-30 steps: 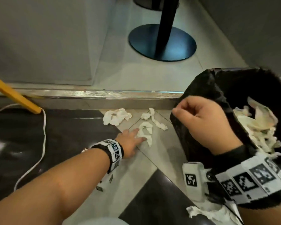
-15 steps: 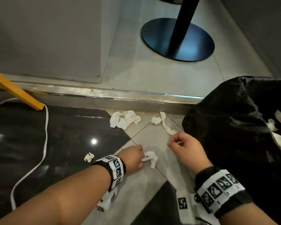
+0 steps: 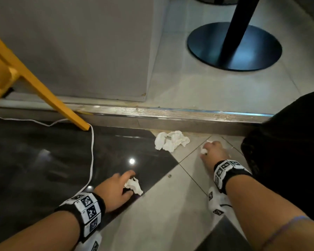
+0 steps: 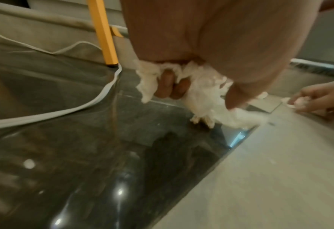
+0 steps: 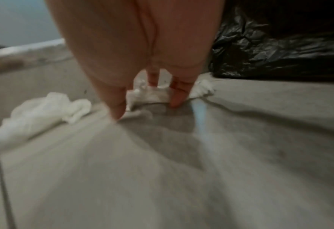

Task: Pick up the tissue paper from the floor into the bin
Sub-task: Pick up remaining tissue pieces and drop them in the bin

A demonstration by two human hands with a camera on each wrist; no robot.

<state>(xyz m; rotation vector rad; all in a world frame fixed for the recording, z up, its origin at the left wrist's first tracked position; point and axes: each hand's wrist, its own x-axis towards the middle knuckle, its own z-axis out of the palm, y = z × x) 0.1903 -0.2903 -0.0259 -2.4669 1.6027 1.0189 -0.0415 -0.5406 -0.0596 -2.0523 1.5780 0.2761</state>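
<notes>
My left hand (image 3: 128, 183) is low over the dark tile, its fingers curled round a crumpled white tissue (image 3: 136, 188). In the left wrist view the wad (image 4: 207, 100) bulges out of that fist (image 4: 181, 86). My right hand (image 3: 209, 149) is down on the light tile near the step and pinches a small tissue piece (image 3: 204, 151); the blurred right wrist view shows its fingers (image 5: 177, 96) on white paper (image 5: 152, 94). A larger crumpled tissue (image 3: 171, 141) lies loose on the floor to its left. The bin's black bag (image 3: 288, 151) stands right of the right hand.
A metal threshold strip (image 3: 170, 113) runs across behind the tissues. A yellow furniture leg (image 3: 43, 91) and a white cable (image 3: 92, 151) are on the dark floor at left. A black pedestal base (image 3: 234, 46) stands beyond the step, with a grey panel (image 3: 71, 48) to its left.
My right hand came down from the bin's rim and reached forward to the tissue by the step. My left hand took a tissue off the light tile and drew back over the dark tile.
</notes>
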